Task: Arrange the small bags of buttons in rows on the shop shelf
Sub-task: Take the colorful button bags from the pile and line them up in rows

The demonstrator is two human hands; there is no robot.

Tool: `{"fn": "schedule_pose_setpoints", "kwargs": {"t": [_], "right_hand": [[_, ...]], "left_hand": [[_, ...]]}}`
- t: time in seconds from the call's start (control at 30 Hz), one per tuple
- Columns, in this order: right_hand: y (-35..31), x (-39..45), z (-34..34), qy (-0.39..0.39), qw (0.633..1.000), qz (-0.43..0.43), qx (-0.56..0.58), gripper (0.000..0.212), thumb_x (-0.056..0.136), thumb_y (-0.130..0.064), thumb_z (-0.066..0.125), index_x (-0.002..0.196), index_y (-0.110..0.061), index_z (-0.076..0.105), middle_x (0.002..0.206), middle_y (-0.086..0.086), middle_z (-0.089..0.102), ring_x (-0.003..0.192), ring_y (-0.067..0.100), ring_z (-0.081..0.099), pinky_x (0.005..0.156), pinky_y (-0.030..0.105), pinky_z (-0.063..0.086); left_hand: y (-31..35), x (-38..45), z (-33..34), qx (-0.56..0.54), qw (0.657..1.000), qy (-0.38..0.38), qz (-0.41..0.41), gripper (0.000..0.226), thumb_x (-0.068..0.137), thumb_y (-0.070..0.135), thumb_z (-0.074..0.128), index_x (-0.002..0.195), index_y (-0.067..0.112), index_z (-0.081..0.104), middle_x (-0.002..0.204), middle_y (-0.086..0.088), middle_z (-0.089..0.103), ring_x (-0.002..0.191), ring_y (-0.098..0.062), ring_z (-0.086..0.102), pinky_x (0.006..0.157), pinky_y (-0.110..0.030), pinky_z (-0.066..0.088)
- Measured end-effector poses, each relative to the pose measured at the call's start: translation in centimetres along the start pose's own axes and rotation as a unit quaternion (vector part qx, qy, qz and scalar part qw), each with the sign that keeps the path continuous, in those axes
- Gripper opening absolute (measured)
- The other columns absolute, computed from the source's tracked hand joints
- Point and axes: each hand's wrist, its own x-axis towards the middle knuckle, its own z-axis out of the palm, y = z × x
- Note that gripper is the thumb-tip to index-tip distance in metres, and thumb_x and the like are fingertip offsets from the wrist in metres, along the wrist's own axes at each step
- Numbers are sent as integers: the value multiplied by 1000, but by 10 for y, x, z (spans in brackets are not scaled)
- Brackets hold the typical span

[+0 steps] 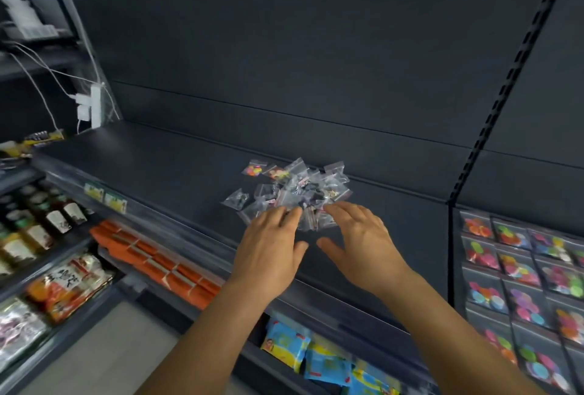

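A loose heap of small clear bags of buttons [294,192] lies on the dark grey shop shelf [151,167], a little right of its middle. Two bags with bright buttons [254,169] sit at the heap's far left. My left hand [268,246] reaches in from below with fingers straight, its fingertips touching the near edge of the heap. My right hand [360,236] lies beside it, fingers spread and relaxed, fingertips at the heap's near right edge. Neither hand holds a bag.
On the neighbouring shelf at the right, larger bags of coloured buttons [518,268] lie in rows. Below are orange packs [164,262], blue snack packets [316,353] and bottles [38,221]. A white power strip [93,107] with cables hangs at the back left.
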Motion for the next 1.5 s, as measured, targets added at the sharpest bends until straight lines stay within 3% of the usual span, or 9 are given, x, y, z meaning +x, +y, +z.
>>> {"fn": "schedule_pose_setpoints", "kwargs": {"t": [0.6, 0.7, 0.9, 1.0, 1.07, 1.23, 1.37, 1.5], "right_hand": [[-3, 205, 75, -78, 996, -32, 2, 53, 93, -35, 47, 143, -23, 35, 145, 0, 39, 135, 21, 30, 114, 37, 22], [-3, 228, 88, -104, 994, -24, -17, 50, 95, -35, 45, 142, -24, 35, 146, 0, 38, 136, 20, 28, 115, 36, 18], [1, 257, 107, -158, 982, 11, -105, 36, 99, -35, 34, 133, -31, 43, 139, 1, 42, 132, 25, 32, 110, 41, 25], [0, 266, 113, -180, 973, 40, -138, 39, 97, -36, 35, 136, -34, 37, 138, 0, 42, 129, 25, 34, 106, 43, 25], [-6, 275, 117, -178, 970, 64, -155, 40, 97, -37, 35, 137, -36, 36, 136, 2, 42, 128, 25, 36, 104, 42, 26], [-34, 294, 131, -164, 970, 83, -158, 37, 98, -43, 30, 130, -34, 46, 127, 6, 48, 120, 26, 45, 99, 40, 28], [-51, 301, 140, -113, 977, 164, -74, 39, 92, -38, 49, 126, -19, 48, 127, 12, 51, 120, 31, 46, 97, 38, 36], [-61, 306, 147, -93, 959, 265, 29, 51, 87, -31, 62, 127, -8, 41, 130, 18, 46, 119, 36, 48, 94, 38, 42]], "left_hand": [[-125, 131, 30, 2, 995, -49, -87, 56, 97, 35, 43, 148, 20, 24, 152, 0, 31, 136, -21, 30, 112, -36, 27], [-140, 150, 42, -7, 994, -65, -85, 52, 97, 31, 43, 147, 23, 27, 150, 2, 34, 134, -20, 33, 110, -36, 30], [-165, 182, 66, 2, 991, -124, -56, 52, 100, 30, 36, 149, 19, 22, 155, 1, 23, 138, -21, 26, 111, -36, 25], [-178, 190, 72, -5, 989, -144, -42, 49, 101, 31, 33, 148, 21, 25, 156, 5, 20, 139, -21, 25, 111, -36, 24], [-186, 194, 72, -15, 991, -127, -39, 44, 101, 31, 32, 143, 21, 37, 153, 5, 29, 134, -20, 33, 107, -35, 28], [-209, 196, 66, -43, 996, -67, -43, 36, 100, 31, 35, 121, 16, 59, 120, -5, 56, 108, -23, 51, 87, -32, 41], [-223, 202, 64, -87, 990, -41, -103, 27, 95, 34, 48, 112, 15, 56, 112, -5, 54, 109, -24, 47, 81, -34, 42], [-230, 210, 69, -114, 983, -59, -132, 44, 88, 39, 60, 122, 13, 49, 119, -7, 54, 114, -27, 45, 85, -36, 42]]}}
